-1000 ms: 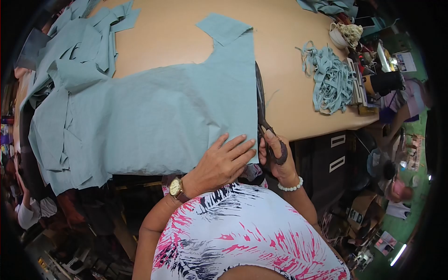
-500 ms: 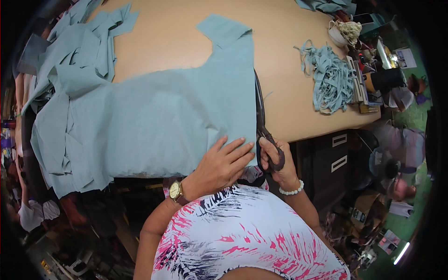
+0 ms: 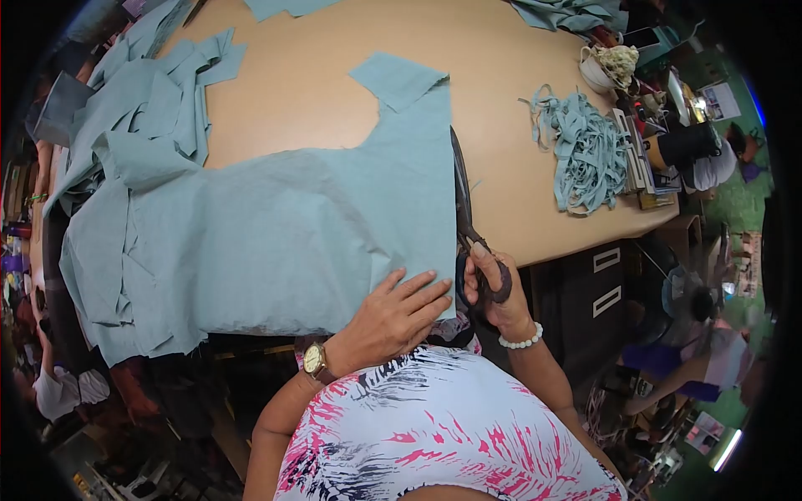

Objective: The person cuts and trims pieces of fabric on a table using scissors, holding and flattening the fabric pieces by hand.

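A large piece of pale blue-green fabric (image 3: pixel 276 225) lies across the front of the table, its right edge straight and its upper part narrowing to a folded-over end. My left hand (image 3: pixel 401 311) rests flat on the fabric near its lower right corner, fingers spread. Just beyond that edge, my right hand (image 3: pixel 499 292) is closed round the dark handles of large scissors (image 3: pixel 462 196). Their long blades lie along the fabric's right edge, pointing away from me; part of the blades is hidden at the cloth.
More of the same fabric is heaped (image 3: pixel 154 108) at the left. A tangle of fabric strips (image 3: pixel 589 154) sits at the right of the table (image 3: pixel 292 92), beside a white bowl (image 3: pixel 597 71) and a dark cylinder (image 3: pixel 692 144). Dark drawers (image 3: pixel 576 292) stand below. Other people are at both sides.
The view has tilted, so the table and fabric appear slightly lower. Both hands and the scissors keep nearly the same place against the fabric. A person at the right has moved.
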Available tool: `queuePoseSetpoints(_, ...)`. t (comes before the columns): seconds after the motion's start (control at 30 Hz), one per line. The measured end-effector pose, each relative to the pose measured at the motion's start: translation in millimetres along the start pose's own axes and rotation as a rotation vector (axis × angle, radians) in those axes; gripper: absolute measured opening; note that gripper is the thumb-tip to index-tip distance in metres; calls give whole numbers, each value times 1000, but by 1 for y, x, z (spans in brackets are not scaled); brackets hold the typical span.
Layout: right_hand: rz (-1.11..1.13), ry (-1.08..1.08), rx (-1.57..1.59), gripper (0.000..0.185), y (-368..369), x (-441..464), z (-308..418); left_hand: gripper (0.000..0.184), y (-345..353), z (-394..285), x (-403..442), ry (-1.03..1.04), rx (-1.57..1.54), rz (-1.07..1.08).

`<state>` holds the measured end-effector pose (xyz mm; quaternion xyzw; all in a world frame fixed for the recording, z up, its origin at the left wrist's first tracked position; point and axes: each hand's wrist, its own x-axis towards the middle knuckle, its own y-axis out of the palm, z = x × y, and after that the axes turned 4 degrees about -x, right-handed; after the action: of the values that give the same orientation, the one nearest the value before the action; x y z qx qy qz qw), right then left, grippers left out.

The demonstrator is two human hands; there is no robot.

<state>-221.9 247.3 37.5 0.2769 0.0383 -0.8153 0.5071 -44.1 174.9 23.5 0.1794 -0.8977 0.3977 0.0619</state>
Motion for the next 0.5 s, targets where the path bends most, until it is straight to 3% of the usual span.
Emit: queuePoseSetpoints(0.5,-8,-26,-48,32,1,6,1,42,1,0,-2,1,10,-3)
